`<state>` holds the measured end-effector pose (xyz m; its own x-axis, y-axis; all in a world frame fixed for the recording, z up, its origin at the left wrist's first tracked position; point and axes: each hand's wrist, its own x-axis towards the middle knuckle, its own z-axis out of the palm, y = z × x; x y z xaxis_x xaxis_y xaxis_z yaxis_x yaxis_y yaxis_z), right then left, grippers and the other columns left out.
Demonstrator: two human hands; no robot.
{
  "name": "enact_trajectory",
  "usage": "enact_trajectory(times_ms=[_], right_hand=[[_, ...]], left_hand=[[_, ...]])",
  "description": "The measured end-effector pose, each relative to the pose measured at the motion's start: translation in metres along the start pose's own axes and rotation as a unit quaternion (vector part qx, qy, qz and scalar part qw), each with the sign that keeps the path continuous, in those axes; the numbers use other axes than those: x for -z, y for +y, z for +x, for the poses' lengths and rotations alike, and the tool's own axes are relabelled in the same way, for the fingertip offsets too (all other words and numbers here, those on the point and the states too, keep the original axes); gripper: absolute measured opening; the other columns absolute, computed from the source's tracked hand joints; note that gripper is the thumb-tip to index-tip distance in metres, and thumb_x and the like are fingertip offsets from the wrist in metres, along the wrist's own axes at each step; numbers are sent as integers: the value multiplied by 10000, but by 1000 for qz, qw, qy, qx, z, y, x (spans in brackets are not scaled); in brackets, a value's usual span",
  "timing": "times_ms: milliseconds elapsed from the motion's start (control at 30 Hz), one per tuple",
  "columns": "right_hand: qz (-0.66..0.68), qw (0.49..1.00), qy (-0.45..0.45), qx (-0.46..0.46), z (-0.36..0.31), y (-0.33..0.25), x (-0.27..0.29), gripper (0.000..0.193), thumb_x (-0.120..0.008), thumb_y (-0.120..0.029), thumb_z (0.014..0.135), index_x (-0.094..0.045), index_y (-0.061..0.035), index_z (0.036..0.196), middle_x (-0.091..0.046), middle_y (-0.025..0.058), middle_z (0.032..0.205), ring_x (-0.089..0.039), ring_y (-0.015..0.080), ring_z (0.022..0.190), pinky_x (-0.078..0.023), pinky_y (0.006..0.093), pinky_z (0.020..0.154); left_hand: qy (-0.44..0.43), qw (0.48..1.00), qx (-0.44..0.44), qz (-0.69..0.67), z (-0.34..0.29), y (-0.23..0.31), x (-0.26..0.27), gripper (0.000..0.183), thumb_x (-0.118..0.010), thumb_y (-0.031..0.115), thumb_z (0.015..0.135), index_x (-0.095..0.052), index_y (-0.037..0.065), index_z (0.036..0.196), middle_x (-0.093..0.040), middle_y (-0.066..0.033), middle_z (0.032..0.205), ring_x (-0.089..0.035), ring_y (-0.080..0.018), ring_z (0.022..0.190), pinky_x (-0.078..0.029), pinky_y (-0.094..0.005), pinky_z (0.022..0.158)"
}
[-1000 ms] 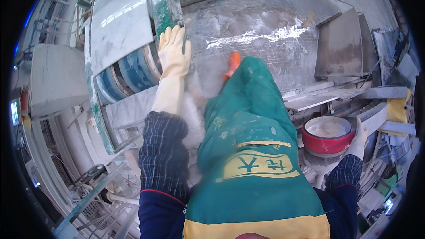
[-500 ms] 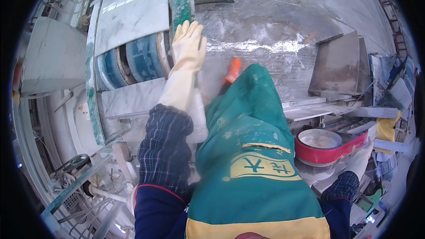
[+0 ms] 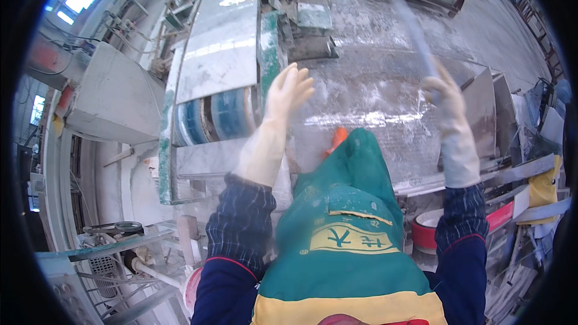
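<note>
My left hand, in a cream rubber glove, hovers just right of the machine's green rail. Its fingers are stretched out and it holds nothing. Left of it, a white grey-veined slab lies over blue rollers, with a narrower marbled strip on the near side. My right hand, gloved alike and blurred by motion, is closed round the lower end of a long, thin, pale strip. The strip slants up and away over the floor; its material is too smeared to tell.
A grey metal sheet leans at the right. Nearer stands a red-rimmed round tub, partly behind my right arm, with a yellow cloth and stacked offcuts beyond. The floor is wet. Pipes and a handwheel stand at lower left.
My right hand has risen from beside the red tub to the front right, bringing up the pale strip. My left hand has come off the rail's edge, and the view has shifted.
</note>
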<state>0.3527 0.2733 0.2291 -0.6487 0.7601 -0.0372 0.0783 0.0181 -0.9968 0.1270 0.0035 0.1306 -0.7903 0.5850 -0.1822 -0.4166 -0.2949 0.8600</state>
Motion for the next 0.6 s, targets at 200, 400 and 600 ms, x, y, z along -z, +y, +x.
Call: enact_trajectory(times_ms=[200,400,600], right_hand=[[-56,893,-413,169,-4,-31,-171,630,-728,-89,695,-619,-115,1315,-608,110,1328,-606,241,1152,-481,292,1000],[-391,645,-420,505,-26,-18,-288,570,-776,-230,772,-589,-158,1305,-513,113,1391,-427,298,1295,-315,434,1129],[-426,790,-302,321,46,17,-211,681,-632,-460,867,-466,-142,1446,-372,156,1541,-271,338,1450,-214,506,1188]], left_hand=[[-213,970,-118,-19,-28,50,33,557,-440,334,1040,-313,51,1502,-336,-163,1551,-329,-290,1423,-245,-455,1196],[267,941,-100,-179,-49,57,138,448,-472,250,1027,-398,42,1417,-524,-170,1375,-537,-335,1219,-454,-483,1021],[355,920,-36,-163,-23,29,256,454,-588,217,971,-398,101,1367,-574,-172,1262,-613,-374,1049,-551,-512,772]])
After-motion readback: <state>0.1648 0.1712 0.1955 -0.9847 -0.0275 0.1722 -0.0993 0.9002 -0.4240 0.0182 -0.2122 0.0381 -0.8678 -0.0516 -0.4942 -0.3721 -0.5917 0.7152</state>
